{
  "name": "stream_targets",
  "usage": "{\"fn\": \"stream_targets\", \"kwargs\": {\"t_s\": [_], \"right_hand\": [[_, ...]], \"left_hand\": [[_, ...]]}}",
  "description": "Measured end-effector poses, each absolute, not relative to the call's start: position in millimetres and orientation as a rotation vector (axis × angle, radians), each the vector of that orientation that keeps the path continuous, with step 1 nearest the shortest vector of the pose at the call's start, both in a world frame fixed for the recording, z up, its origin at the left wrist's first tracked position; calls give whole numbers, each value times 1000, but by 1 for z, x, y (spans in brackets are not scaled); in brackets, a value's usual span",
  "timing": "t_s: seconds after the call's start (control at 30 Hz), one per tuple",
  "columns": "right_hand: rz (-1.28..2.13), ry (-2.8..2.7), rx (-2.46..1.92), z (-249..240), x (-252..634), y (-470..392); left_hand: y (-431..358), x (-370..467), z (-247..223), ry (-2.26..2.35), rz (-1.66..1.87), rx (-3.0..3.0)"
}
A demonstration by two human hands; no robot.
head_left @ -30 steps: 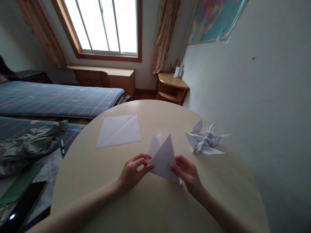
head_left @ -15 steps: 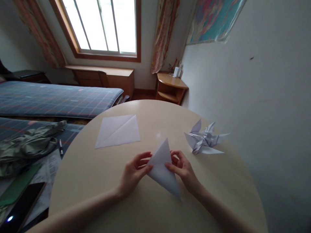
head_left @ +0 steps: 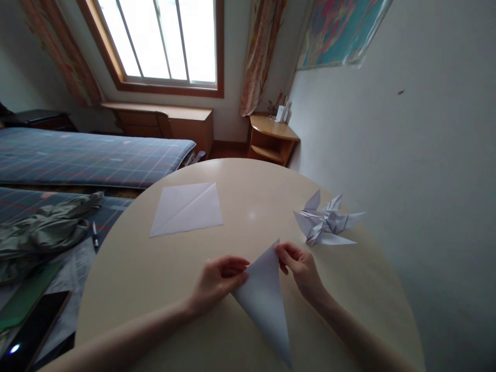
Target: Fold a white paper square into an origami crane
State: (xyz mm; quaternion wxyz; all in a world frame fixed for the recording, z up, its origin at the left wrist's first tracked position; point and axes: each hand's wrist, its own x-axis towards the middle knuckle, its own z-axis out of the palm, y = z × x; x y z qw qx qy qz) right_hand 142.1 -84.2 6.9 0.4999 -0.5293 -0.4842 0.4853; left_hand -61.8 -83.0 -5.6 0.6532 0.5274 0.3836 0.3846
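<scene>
Between my hands is a white sheet of paper (head_left: 263, 292) folded into a triangle, its long point hanging toward me. My left hand (head_left: 220, 281) pinches its left edge, thumb on top and fingers behind. With thumb and forefinger, my right hand (head_left: 296, 266) grips the paper close to its upper corner. A flat white square sheet (head_left: 188, 209) with a diagonal crease lies beyond my left hand. Past my right hand sits a cluster of folded paper cranes (head_left: 325, 222), their pointed wings overlapping.
The round cream table (head_left: 147, 289) fills the foreground. At its left stand a plaid-covered bed (head_left: 93, 160), a crumpled green-grey cloth (head_left: 50, 227), a pen (head_left: 95, 235) and a dark phone (head_left: 34, 323). A white wall (head_left: 426, 181) rises on the right.
The folded paper has tilted and come down toward me, showing longer. My right hand has shifted from its right edge up to the top corner; my left hand stays on the left edge.
</scene>
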Motion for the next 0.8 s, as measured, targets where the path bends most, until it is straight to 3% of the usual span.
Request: {"fn": "stream_targets", "kwargs": {"t_s": [0.3,0.8], "right_hand": [[1120,-1172,-1244,7,133,-85],[1207,-1137,-1238,12,136,-85]], "left_hand": [[-83,-64,-4,1075,737,1409],[-80,-65,-4,979,706,1313]]}}
